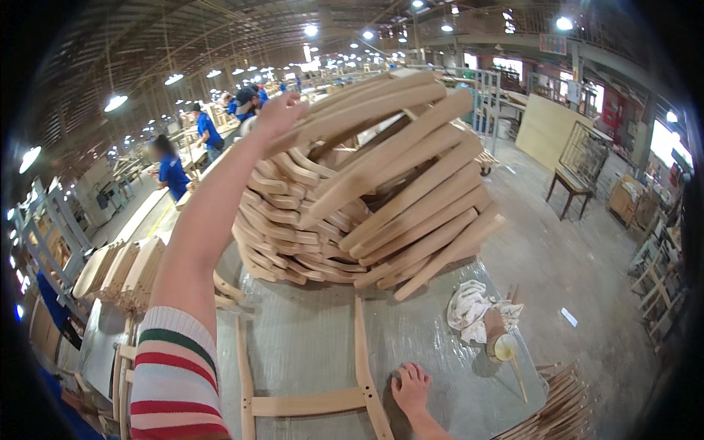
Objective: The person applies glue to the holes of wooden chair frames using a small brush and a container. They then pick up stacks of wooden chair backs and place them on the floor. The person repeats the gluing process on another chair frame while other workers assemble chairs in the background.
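My left hand (pixel 280 119) reaches up and forward to the top of a tall stack of curved wooden slats (pixel 282 220). Its fingers close over the left end of a long upper slat (pixel 359 106); their undersides are hidden. Down on the table, my right hand (pixel 412 387) rests palm down with loosely bent fingers and nothing visible in it. Just left of that hand lies a wooden chair-like frame (pixel 308 404). Two long uprights are joined by one crosspiece, and small dark holes show at the right joint.
The plastic-covered table (pixel 301 352) carries a white rag (pixel 469 308) and a cup (pixel 504 347) with a stick at right. Thin wooden strips (pixel 561 407) stand beyond its near right corner. Flat wooden parts (pixel 121 268) are stacked at left. People in blue (pixel 174 174) work farther back.
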### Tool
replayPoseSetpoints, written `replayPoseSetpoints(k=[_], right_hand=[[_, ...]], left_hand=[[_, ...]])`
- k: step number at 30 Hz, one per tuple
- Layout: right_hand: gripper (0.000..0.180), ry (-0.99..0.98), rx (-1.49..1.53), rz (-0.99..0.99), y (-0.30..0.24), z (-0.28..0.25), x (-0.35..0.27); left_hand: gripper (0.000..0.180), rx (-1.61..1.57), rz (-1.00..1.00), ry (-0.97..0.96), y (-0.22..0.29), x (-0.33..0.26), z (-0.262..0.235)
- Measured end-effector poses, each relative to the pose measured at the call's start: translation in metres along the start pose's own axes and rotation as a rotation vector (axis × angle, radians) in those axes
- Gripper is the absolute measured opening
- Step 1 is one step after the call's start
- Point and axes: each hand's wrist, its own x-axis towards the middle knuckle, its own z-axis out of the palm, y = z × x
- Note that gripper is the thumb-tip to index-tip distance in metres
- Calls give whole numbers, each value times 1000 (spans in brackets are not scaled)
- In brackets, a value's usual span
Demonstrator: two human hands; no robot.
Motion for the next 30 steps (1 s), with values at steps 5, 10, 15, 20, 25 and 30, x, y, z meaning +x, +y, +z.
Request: replayPoseSetpoints(k=[5, 10, 15, 20, 25, 30], right_hand=[[29, -61, 60, 29, -3, -7, 4], [29, -100, 45, 86, 1, -7, 10], [28, -127, 67, 79, 1, -8, 13], [28, -126, 58, 94, 1, -10, 16], [30, -74, 42, 75, 1, -6, 14], [26, -37, 89, 67, 1, -5, 9]], left_hand=[[50, -128, -17, -560, -1, 57, 25], [50, -276, -267, -675, 3, 67, 63], [55, -164, 95, -305, -11, 55, 81], [69, 142, 117, -82, 11, 65, 68], [70, 5, -12, 19, 14, 59, 52], [64, -203, -139, 304, 0, 45, 21]])
